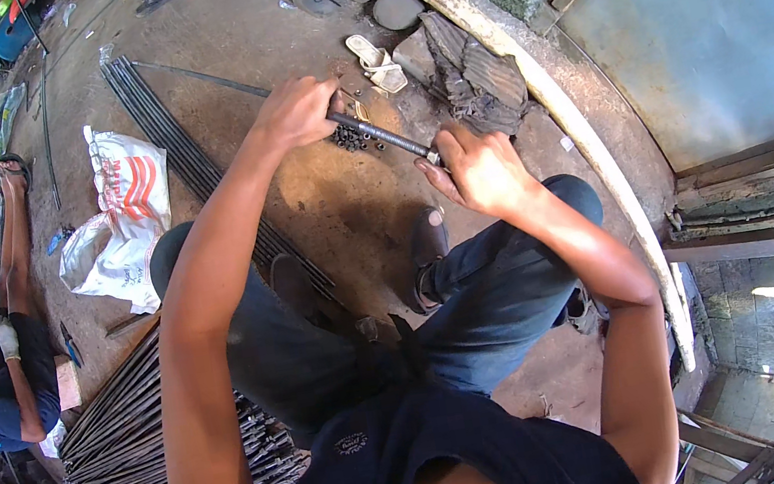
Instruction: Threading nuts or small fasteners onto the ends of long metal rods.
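Observation:
A long dark metal rod (385, 135) slants across in front of me, its far end reaching up and left. My left hand (298, 112) is closed round it, partway along. At the near end of the rod, my right hand (481, 166) has its fingers closed, thumb below; a small pale piece shows at the tip, and its kind I cannot make out. On the floor under the rod lies a small heap of black ring-like parts, perhaps nuts (358, 137).
A bundle of dark rods (160, 121) lies left of my feet, with more rods (136, 444) behind. Beside them is a white sack (130, 186). Pale sandals (377, 63), dark cloth (476, 71) and a long curved pole (569, 112) lie ahead and right. Another person (11, 393) sits far left.

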The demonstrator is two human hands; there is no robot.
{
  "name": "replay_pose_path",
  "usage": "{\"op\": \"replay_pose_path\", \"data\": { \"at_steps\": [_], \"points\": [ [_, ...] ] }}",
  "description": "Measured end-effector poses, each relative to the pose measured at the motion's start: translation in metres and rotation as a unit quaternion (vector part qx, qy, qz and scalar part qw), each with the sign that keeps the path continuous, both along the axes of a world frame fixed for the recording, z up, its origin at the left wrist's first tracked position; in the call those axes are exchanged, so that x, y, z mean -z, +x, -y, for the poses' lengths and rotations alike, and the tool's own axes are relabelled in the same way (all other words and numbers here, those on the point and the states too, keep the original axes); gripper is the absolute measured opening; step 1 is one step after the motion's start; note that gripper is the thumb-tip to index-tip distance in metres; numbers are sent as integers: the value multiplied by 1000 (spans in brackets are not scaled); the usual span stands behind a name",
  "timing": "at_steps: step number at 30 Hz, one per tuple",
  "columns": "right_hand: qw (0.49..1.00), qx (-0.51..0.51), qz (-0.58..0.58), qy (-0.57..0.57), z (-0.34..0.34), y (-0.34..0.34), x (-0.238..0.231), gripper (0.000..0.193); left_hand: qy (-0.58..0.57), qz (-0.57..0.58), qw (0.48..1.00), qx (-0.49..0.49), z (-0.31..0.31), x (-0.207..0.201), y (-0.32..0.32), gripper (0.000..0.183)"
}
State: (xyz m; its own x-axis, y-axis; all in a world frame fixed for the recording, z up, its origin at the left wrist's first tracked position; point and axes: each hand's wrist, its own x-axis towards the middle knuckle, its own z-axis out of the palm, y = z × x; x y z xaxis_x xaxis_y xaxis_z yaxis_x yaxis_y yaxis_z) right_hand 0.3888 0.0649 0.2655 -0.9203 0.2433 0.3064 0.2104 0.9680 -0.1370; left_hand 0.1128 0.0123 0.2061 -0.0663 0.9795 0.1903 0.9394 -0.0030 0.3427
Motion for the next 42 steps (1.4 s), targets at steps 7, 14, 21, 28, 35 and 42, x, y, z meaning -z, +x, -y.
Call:
{"op": "replay_pose_path", "data": {
  "at_steps": [7, 14, 21, 28, 35, 42],
  "points": [
    [972, 38, -61, -222, 16, 3, 25, 32, -10, -32, 999, -16, 0, 25, 2, 22],
    [909, 175, -66, -373, 32, 1, 18, 39, 51, -16, 999, -4, -4, 31, 1, 33],
    [910, 217, -62, -348, 21, -12, -5, 38, 49, -20, 996, -74, -10, 16, 2, 32],
    [993, 93, -43, -61, 7, -2, -10, 25, 11, 46, 999, 14, -9, 0, -10, 35],
    [989, -44, -140, -7, -5, -1, -17, 30, -25, 52, 997, -44, -9, -12, -6, 35],
    [960, 150, -52, -231, 18, -6, -23, 27, -20, 22, 999, -12, -6, -11, 0, 37]
  ]
}}
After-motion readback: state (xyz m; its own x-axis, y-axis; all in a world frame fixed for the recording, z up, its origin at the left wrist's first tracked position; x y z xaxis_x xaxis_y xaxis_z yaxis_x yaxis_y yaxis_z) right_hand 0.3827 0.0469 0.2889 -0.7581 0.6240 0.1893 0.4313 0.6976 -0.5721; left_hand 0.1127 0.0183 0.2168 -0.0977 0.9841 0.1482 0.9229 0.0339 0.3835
